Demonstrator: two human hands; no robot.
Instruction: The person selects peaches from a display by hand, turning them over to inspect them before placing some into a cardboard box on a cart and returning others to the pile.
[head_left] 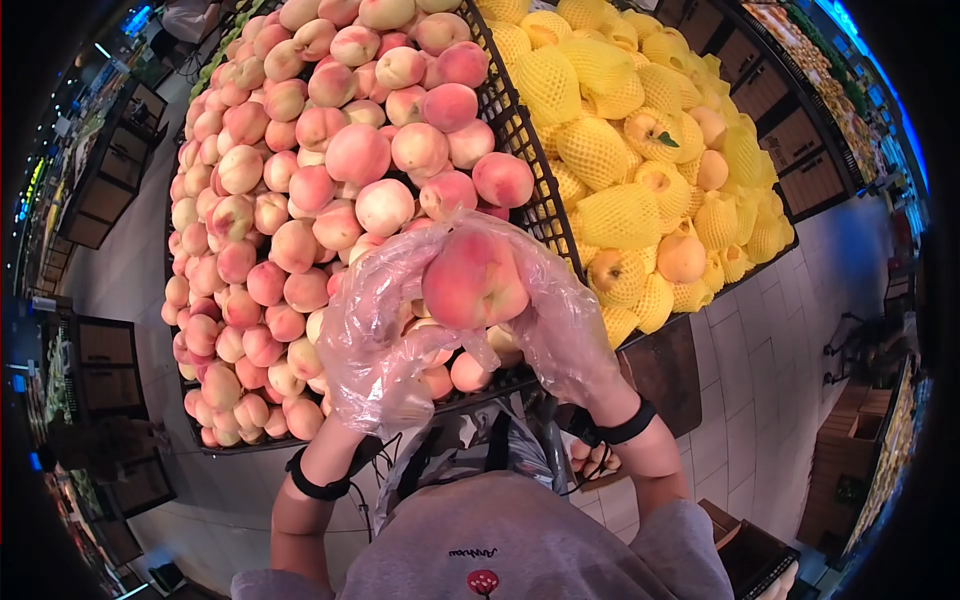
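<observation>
A pink-red peach (474, 278) with a pale yellow patch is held up between my two hands, above the near edge of the peach pile (290, 240). My left hand (385, 315), in a clear plastic glove, curls around the peach from the left. From the right, my right hand (565, 310), gloved the same way, closes on it. Some of the fingertips are hidden behind the fruit or blurred by the crinkled plastic. Several more peaches lie just under my hands. A dark band sits on each wrist.
A black plastic crate wall (530, 150) divides the peaches from yellow fruit in foam nets (620, 215) on the right. Below, a box of peaches (592, 462) stands near my body. Tiled floor (735, 400) and other produce stands (105, 165) lie around.
</observation>
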